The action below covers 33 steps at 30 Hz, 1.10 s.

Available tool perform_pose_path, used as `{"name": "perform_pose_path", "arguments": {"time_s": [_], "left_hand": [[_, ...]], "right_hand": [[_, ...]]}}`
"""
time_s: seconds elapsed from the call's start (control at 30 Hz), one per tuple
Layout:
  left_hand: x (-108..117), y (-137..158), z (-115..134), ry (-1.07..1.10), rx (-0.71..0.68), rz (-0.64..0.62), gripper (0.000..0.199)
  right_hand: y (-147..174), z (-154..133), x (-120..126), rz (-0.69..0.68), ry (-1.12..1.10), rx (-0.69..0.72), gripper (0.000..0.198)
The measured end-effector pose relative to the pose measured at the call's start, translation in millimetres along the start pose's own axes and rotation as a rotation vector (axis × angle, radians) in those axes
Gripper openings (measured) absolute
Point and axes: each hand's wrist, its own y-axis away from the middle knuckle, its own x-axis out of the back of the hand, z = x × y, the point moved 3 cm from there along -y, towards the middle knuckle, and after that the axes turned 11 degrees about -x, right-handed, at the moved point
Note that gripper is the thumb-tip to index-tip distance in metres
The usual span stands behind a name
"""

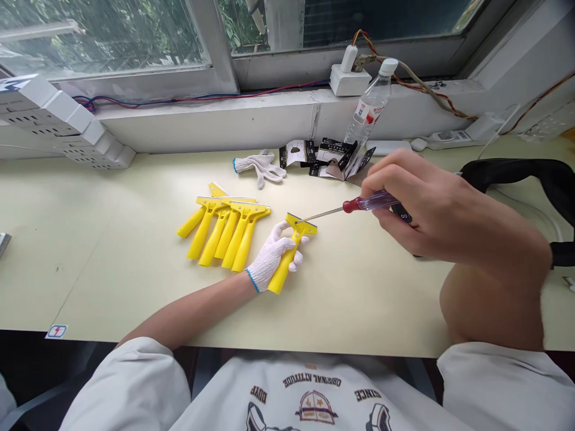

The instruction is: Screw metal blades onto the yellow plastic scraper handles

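Observation:
My left hand (272, 254), in a white knit glove with a blue cuff, grips a yellow scraper (282, 270) by its handle, head pointing away from me. My bare right hand (422, 203) is closed around a screwdriver (359, 203) with a clear purple and red handle. The screwdriver's thin shaft reaches leftward, and its tip meets the scraper's head near a small dark spot. To the left of my gloved hand lies a pile of several more yellow scrapers (224, 233), some overlapping.
Beyond the scrapers rest a white glove (260, 167) and black-and-white packaging cards (332, 157). A plastic bottle (371, 105) stands by the windowsill, near a white power adapter (350, 79). White boxes (67, 123) are stacked at far left; a black strap (521, 170) lies at right.

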Motion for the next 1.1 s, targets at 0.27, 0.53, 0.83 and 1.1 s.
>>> {"name": "perform_pose_path", "arguments": {"time_s": [0.27,0.53,0.83,1.1], "left_hand": [[-3.3,0.7,3.1,-0.001,0.011,0.020,0.066],[-2.1,0.6,1.7,0.000,0.012,0.006,0.065],[-3.1,0.3,2.8,-0.009,0.025,0.004,0.060],[-3.7,0.9,3.4,-0.007,0.029,0.000,0.063]], "right_hand": [[2.6,5.5,-1.1,0.059,0.101,-0.103,0.016],[1.8,-2.3,5.8,-0.058,-0.064,0.022,0.009],[-3.0,4.3,-7.7,0.141,0.104,-0.022,0.009],[-0.3,10.2,5.6,-0.046,0.008,-0.002,0.012]]}}
